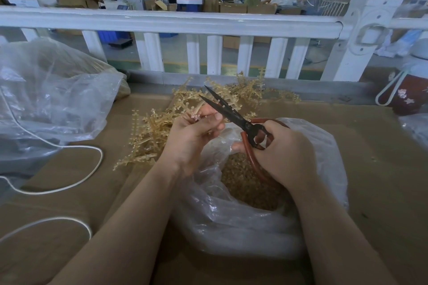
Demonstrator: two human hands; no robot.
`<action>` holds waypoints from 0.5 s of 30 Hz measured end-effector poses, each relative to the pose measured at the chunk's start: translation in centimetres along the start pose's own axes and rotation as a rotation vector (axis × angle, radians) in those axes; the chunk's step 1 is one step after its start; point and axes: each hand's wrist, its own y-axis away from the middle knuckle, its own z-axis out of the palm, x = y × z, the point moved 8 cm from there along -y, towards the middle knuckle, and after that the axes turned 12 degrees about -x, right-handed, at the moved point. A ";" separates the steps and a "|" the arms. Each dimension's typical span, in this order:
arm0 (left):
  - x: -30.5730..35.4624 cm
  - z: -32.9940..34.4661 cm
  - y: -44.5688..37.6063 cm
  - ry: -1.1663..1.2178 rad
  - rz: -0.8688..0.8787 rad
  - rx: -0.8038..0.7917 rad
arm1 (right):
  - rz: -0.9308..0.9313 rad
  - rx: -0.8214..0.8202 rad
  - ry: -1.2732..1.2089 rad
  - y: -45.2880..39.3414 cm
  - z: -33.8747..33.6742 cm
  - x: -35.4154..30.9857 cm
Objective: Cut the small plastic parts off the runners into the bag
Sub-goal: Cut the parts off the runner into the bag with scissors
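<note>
Gripping red-handled scissors with blades parted, the right hand works at frame centre. Left hand pinches a tan runner above the clear bag of cut parts. Runner pile lies behind on cardboard.

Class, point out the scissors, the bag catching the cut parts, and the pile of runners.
scissors (234,114), head view, on the dark blades near the pivot
bag (231,220), head view, on its clear front wall
pile of runners (150,139), head view, on the tan sticks left of the hands
</note>
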 end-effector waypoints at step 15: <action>-0.4 -0.2 0.1 0.071 -0.040 0.028 | -0.040 0.012 -0.041 0.1 -0.4 -0.7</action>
